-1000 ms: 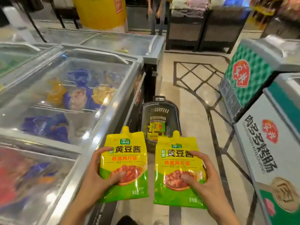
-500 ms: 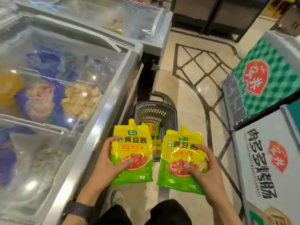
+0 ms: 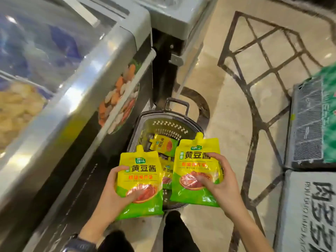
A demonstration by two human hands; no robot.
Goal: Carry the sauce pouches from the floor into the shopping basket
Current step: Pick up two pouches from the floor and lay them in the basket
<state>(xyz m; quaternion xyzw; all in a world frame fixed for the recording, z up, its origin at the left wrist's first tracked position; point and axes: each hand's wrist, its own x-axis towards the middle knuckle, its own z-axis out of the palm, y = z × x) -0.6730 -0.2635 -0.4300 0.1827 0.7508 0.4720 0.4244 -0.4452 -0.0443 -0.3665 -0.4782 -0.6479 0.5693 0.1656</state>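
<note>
A long chest freezer with a sloped glass lid and a silver rim fills the left side. Blurred blue and yellow packs show under the glass, and a round food sticker sits on its dark front panel. The beige polished floor with a dark inlaid lattice takes up the middle and upper right. At the right edge stands a white cabinet printed with large dark characters, and beyond it a green-patterned cabinet with a grey vent grille. A dark shopping basket stands on the floor tight against the freezer base, its handle at the far end. Inside it lie yellow-and-green sauce pouches, one tilted near the far wall and another partly hidden lower down. Two more pouches are held upright, side by side, above the basket's near end. The left hand grips the left pouch along its left edge, with the thumb across the front. The right hand grips the right pouch along its right edge, with the thumb pressed on the printed dish. A dark wristwatch is on the left wrist, and dark trouser legs show at the bottom.
</note>
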